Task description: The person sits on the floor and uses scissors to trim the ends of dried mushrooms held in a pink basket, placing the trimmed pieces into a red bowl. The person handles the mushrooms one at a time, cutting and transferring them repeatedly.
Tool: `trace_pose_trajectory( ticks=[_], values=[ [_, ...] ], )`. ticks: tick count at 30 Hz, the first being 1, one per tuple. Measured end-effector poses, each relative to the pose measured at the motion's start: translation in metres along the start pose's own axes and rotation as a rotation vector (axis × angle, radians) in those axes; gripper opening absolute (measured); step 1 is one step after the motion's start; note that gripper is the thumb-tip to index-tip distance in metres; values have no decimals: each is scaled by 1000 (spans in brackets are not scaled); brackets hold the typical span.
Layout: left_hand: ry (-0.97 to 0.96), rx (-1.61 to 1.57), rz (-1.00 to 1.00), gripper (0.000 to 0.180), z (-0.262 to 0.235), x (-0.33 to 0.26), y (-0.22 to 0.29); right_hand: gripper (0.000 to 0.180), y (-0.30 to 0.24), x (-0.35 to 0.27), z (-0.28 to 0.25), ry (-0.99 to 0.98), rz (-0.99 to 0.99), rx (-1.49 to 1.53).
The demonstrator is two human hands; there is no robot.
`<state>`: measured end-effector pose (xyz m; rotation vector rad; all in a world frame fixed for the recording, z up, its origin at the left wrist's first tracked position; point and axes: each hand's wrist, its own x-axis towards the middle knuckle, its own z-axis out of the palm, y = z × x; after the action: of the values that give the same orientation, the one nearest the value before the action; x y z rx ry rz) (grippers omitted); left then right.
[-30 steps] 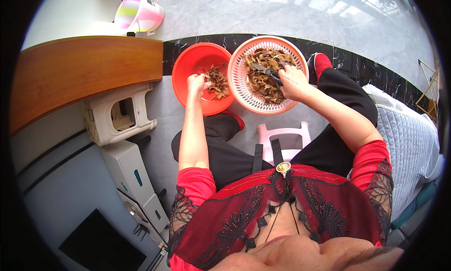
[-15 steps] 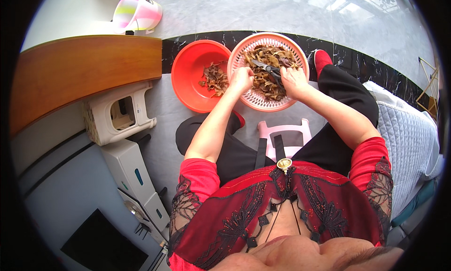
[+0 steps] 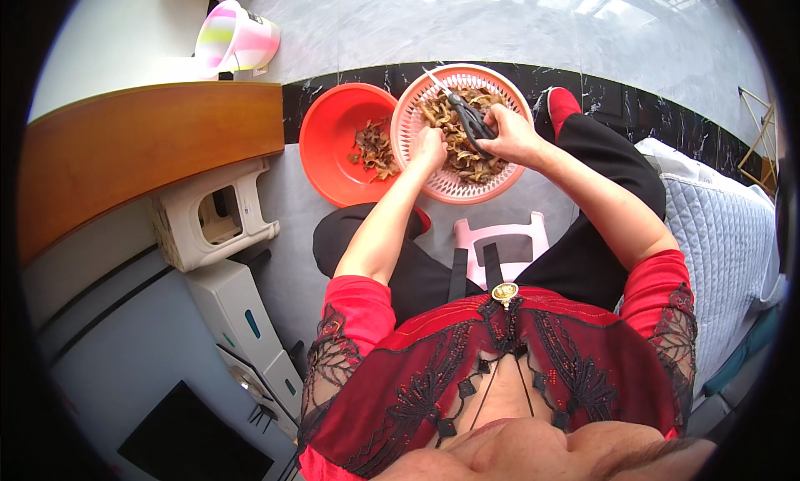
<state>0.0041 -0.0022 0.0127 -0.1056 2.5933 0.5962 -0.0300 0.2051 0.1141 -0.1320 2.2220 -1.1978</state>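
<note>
My right hand (image 3: 510, 137) is closed around the black handles of a pair of scissors (image 3: 467, 118). The blades point up and left over the far rim of a pink slotted basket (image 3: 406, 124). Brown, curled pieces that look like mushrooms (image 3: 482, 166) lie in the basket. At its left side my left hand (image 3: 430, 151) is closed, fingers pinched together; what is in them, if anything, is hidden. Just left of the basket stands a red basin (image 3: 327, 139), holding a smaller heap of similar brown pieces (image 3: 374, 147).
A pink plastic stool (image 3: 501, 229) stands between my legs. To the left are a wooden panel (image 3: 150, 152), a cream stool (image 3: 212, 214) and a white cabinet (image 3: 237, 302). A multicoloured bucket (image 3: 239, 37) sits at the far left, a pale quilted cover (image 3: 721, 231) at right.
The scissors have swung so their blades point farther away, past the basket's far rim. My right hand has shifted slightly left with them. My left hand stays at the basket's left side.
</note>
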Motion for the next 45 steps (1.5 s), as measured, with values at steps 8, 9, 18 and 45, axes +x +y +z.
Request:
trace_pose_trajectory(
  ticks=[8,9,18,45],
  values=[
    [-349,-794,-53,23,-54,-17,8,39,-11,1,-1,55,-96,599],
    [-394,-931,-39,25,-62,-22,10,44,-11,1,-1,42,-96,682],
    [-568,-1409,275,42,-103,-52,37,39,-16,0,-9,-10,-113,781],
    [-137,-1939,30,19,-100,-29,1,44,-20,-50,22,-116,48,501]
  ],
)
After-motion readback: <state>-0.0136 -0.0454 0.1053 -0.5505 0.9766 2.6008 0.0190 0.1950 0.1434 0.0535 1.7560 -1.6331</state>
